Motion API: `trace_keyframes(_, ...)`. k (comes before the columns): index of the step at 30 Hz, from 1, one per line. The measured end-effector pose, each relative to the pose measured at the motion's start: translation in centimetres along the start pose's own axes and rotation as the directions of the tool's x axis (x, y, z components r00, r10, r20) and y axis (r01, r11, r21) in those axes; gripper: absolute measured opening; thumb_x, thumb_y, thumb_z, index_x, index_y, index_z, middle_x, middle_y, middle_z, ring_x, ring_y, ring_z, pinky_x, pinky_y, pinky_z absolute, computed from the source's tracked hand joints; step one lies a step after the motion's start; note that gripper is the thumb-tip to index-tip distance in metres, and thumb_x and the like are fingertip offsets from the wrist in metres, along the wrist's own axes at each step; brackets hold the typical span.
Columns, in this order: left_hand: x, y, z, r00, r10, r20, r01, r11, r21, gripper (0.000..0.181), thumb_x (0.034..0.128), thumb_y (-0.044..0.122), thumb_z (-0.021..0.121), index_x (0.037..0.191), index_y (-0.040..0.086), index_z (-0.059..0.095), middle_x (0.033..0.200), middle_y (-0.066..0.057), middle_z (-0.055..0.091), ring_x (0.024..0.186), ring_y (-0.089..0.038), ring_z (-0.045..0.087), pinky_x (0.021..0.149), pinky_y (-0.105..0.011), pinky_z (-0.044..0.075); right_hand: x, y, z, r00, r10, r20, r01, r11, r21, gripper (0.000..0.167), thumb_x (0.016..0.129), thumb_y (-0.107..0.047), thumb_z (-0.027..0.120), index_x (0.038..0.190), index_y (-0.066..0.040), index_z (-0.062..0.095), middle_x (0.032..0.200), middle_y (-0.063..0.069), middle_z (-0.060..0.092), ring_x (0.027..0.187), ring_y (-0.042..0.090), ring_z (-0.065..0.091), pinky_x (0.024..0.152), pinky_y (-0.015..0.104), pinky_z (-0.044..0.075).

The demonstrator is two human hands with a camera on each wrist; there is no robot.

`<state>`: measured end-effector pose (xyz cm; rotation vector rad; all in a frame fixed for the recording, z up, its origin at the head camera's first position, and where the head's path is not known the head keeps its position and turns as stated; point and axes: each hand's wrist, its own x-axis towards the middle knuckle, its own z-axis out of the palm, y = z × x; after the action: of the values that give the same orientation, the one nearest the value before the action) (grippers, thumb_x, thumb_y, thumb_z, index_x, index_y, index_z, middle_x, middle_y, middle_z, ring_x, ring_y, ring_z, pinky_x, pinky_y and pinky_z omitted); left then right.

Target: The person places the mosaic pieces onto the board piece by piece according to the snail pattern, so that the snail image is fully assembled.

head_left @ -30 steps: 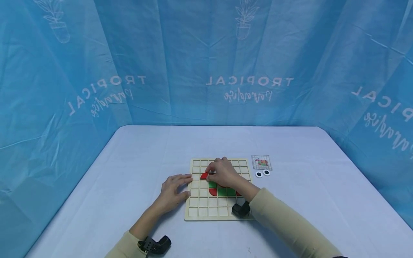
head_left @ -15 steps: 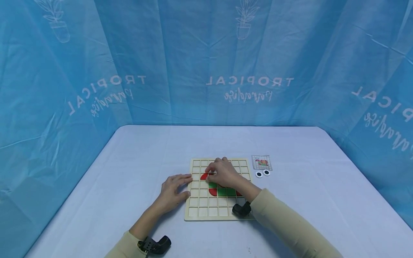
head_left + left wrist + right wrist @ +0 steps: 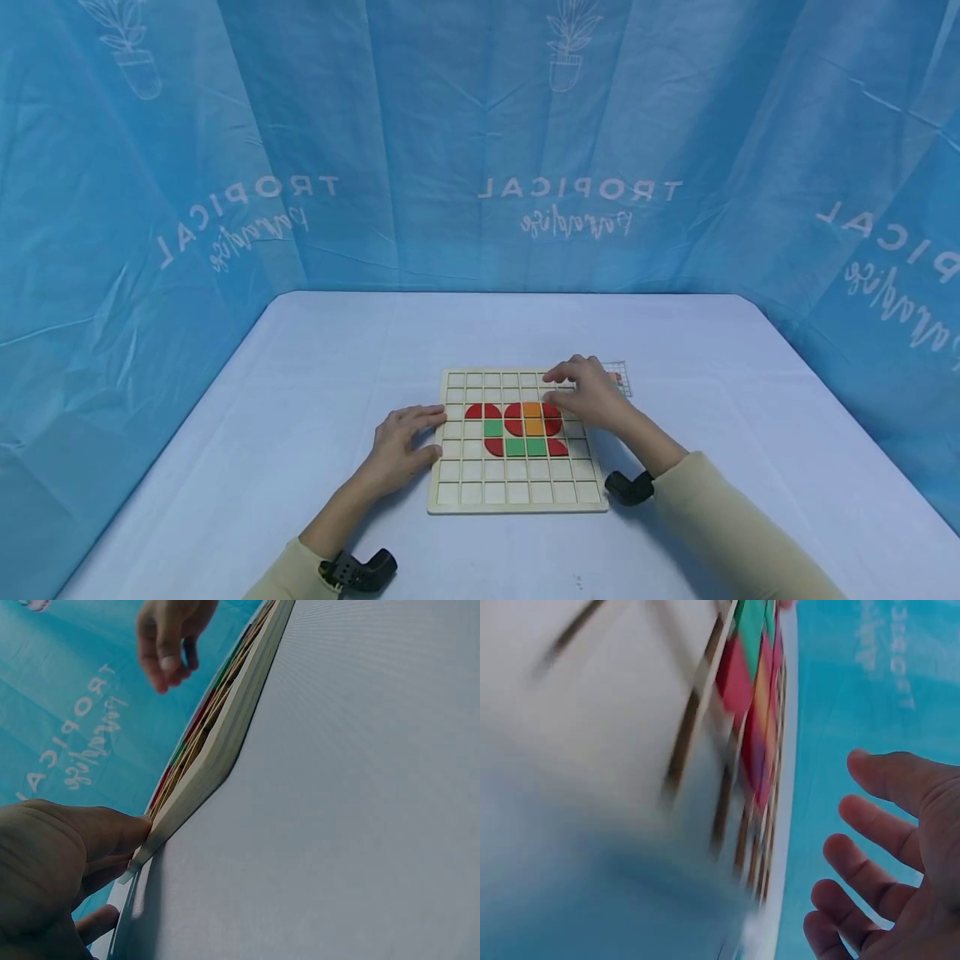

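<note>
A pale wooden grid board (image 3: 472,493) lies on the table, with several coloured pieces set in its cells. Red rounded pieces (image 3: 494,447), green squares (image 3: 515,447) and orange squares (image 3: 533,427) fill part of its middle. My left hand (image 3: 405,442) rests against the board's left edge, thumb and fingertips touching it; the left wrist view shows the thumb (image 3: 112,829) at the rim. Over the board's upper right my right hand (image 3: 592,392) hovers with fingers spread and nothing held. In the right wrist view its fingers (image 3: 885,825) are apart and relaxed.
A small printed pattern card (image 3: 625,380) lies beyond the board's upper right corner, partly covered by my right hand. The white-covered table (image 3: 337,367) ends at a blue curtain (image 3: 450,125) on the back and sides.
My right hand has left the red piece at the board's upper left and moved right, uncovering the red and orange pieces. It now hides the two eye-shaped discs. My left hand stays put.
</note>
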<state>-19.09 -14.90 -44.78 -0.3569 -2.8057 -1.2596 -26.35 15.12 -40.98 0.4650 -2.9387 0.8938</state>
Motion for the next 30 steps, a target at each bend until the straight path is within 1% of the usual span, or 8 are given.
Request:
trace_keyframes(3,0.0,0.0,-0.1,1.000,-0.014,0.007,0.014,1.000,-0.005,0.046,0.0802,0.009,0.068,0.126,0.012,0.061,0.141,-0.003,0.050,0.136,-0.031,0.030,0.112,-0.058,0.011,-0.8,2.1,-1.0,0.998,0.051,-0.023,-0.051,0.999,-0.001,0.028,0.080,-0.026,0.072,0.105,-0.014,0.071,0.103,0.007,0.062,0.100,0.023,0.048,0.077,0.037,0.044)
trace_keyframes(7,-0.1,0.1,-0.1,1.000,-0.013,0.005,0.013,1.000,-0.012,0.046,0.0802,0.009,0.068,0.126,0.012,0.061,0.141,-0.003,0.050,0.136,-0.031,0.030,0.112,-0.057,0.012,-1.7,4.6,-2.1,0.992,0.120,-0.039,-0.120,0.993,-0.004,0.029,0.080,-0.025,0.072,0.106,-0.012,0.070,0.105,0.010,0.060,0.103,0.025,0.047,0.080,0.039,0.045)
trace_keyframes(9,0.0,0.1,-0.1,1.000,-0.008,0.001,0.008,1.000,-0.011,0.046,0.0802,0.008,0.068,0.125,0.012,0.061,0.141,-0.003,0.050,0.136,-0.031,0.030,0.111,-0.057,0.012,-2.2,5.6,-2.6,0.990,0.132,-0.046,-0.133,0.991,-0.013,0.029,0.080,-0.024,0.071,0.106,-0.011,0.070,0.105,0.011,0.060,0.102,0.027,0.047,0.080,0.041,0.044)
trace_keyframes(13,0.0,0.1,-0.1,1.000,-0.008,0.003,0.008,1.000,-0.011,0.046,0.0804,0.008,0.067,0.125,0.012,0.061,0.141,-0.003,0.051,0.136,-0.031,0.030,0.112,-0.058,0.012,-3.0,7.1,-3.0,0.987,0.154,-0.055,-0.157,0.986,-0.048,0.030,0.080,-0.024,0.071,0.106,-0.010,0.070,0.103,0.012,0.060,0.098,0.026,0.047,0.077,0.038,0.042)
trace_keyframes(18,0.0,0.0,0.0,1.000,-0.004,0.003,0.004,1.000,-0.016,0.045,0.0800,0.008,0.068,0.125,0.011,0.062,0.140,-0.003,0.051,0.135,-0.031,0.030,0.111,-0.059,0.012,-3.4,8.3,-3.1,0.981,0.185,-0.058,-0.190,0.978,-0.084,0.034,0.079,-0.023,0.071,0.109,-0.008,0.069,0.101,0.012,0.060,0.092,0.025,0.045,0.071,0.032,0.038)
trace_keyframes(21,0.0,-0.1,0.1,1.000,-0.001,0.001,0.001,1.000,-0.005,0.045,0.0797,0.007,0.068,0.124,0.011,0.062,0.140,-0.004,0.051,0.135,-0.032,0.031,0.111,-0.059,0.012,-3.5,8.6,-3.0,0.978,0.199,-0.060,-0.204,0.975,-0.092,0.034,0.078,-0.021,0.072,0.110,-0.008,0.069,0.100,0.012,0.059,0.091,0.024,0.044,0.070,0.030,0.036)
trace_keyframes(30,0.0,-0.1,0.1,1.000,0.007,-0.005,-0.007,1.000,0.002,0.045,0.0790,0.007,0.068,0.124,0.011,0.062,0.139,-0.005,0.052,0.134,-0.032,0.032,0.111,-0.060,0.013,-3.4,9.0,-2.8,0.980,0.187,-0.066,-0.193,0.976,-0.101,0.034,0.078,-0.020,0.073,0.109,-0.007,0.070,0.099,0.012,0.060,0.090,0.024,0.043,0.069,0.030,0.034)
